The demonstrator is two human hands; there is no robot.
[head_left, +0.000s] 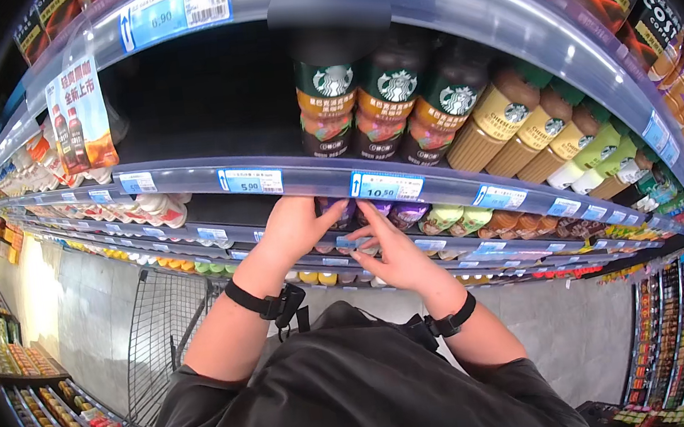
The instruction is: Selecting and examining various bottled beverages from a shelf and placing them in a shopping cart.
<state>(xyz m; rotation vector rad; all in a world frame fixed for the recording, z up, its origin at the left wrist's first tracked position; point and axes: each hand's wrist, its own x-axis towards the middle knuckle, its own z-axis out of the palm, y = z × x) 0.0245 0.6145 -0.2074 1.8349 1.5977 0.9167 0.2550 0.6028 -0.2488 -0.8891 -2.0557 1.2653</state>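
My left hand (295,234) reaches in at the lower shelf, just under the rail of the shelf above. Its thumb points right towards a purple-labelled bottle (342,215), and its other fingers are hidden, so a grip cannot be made out. Close by on the right is my right hand (395,251), fingers spread, its index fingertip up beside the purple bottles (409,214). The lower fingers overlap a small price tag (345,243); contact is unclear. Above both hands runs the clear shelf rail (314,182) with a price label (386,187).
Dark Starbucks coffee bottles (382,109) and tan ones (497,113) stand on the shelf above. A hanging promotional card (81,119) juts out at left. A wire shopping cart (162,320) stands on the grey tiled floor (89,340) to my left. More stocked shelves (673,329) line the right.
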